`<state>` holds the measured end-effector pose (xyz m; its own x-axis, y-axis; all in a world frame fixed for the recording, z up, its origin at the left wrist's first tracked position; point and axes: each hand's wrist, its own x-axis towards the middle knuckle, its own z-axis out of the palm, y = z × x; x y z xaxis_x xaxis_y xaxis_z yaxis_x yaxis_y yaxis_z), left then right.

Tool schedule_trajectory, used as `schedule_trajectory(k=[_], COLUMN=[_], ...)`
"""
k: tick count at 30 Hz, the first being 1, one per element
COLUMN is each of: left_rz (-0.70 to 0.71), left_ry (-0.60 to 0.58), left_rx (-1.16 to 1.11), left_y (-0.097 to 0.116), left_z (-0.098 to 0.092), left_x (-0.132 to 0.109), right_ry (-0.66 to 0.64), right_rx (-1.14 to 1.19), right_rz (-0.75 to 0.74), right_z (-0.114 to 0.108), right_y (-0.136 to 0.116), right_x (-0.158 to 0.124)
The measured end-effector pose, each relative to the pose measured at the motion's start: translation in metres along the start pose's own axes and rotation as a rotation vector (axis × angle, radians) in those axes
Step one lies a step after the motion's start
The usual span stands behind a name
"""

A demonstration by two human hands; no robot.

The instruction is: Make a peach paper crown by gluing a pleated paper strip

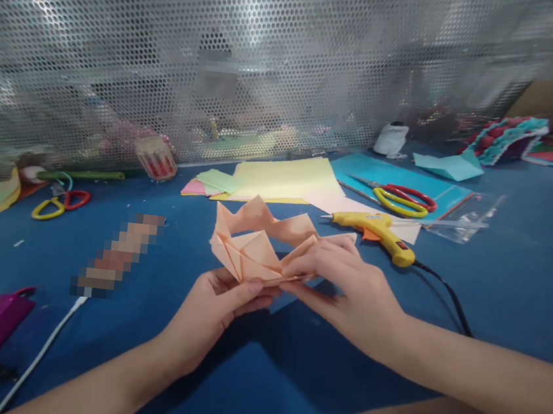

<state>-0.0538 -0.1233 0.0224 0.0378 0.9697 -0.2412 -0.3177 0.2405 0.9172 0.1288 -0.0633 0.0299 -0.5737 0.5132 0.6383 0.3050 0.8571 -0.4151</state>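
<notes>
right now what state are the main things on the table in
peach folded-paper ring, held by left hand and right hand
yellow plastic glue gun, on its side, black cord attached
red-and-yellow-handled scissors on bright blue paper, lying, blade opening unclear
red-and-yellow-handled scissors at left, handle loops apart
clear plastic bag, crumpled

Craft workspace: folded paper ring [255, 249]; glue gun [375, 228], scissors [382, 186], coloured sheets [284, 178] on blue worktable [257, 393].

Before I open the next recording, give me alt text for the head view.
The left hand and right hand hold a peach folded-paper ring over a blue table. A yellow glue gun lies to the right, near scissors.
</notes>
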Motion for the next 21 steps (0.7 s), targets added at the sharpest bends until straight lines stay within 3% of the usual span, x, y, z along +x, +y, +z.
schedule_trajectory(k=[7, 12, 16, 21], left_rz=[0.012, -0.022, 0.003, 0.018], left_ry=[-0.008, 0.109, 0.131, 0.189], left_rx=[-0.062, -0.063, -0.074, -0.197], left_y=[-0.003, -0.006, -0.005, -0.001], left_z=[0.001, 0.003, 0.004, 0.003], left_x=[-0.001, -0.001, 0.0, 0.0], right_ry=[0.011, -0.027, -0.046, -0.023], right_rx=[-0.069, -0.24, -0.283, -0.239], right_rz=[-0.152, -0.322, -0.403, -0.505], right_z=[0.003, 0.004, 0.004, -0.012], right_y=[0.003, 0.001, -0.003, -0.004], right_x=[-0.003, -0.004, -0.003, -0.003])
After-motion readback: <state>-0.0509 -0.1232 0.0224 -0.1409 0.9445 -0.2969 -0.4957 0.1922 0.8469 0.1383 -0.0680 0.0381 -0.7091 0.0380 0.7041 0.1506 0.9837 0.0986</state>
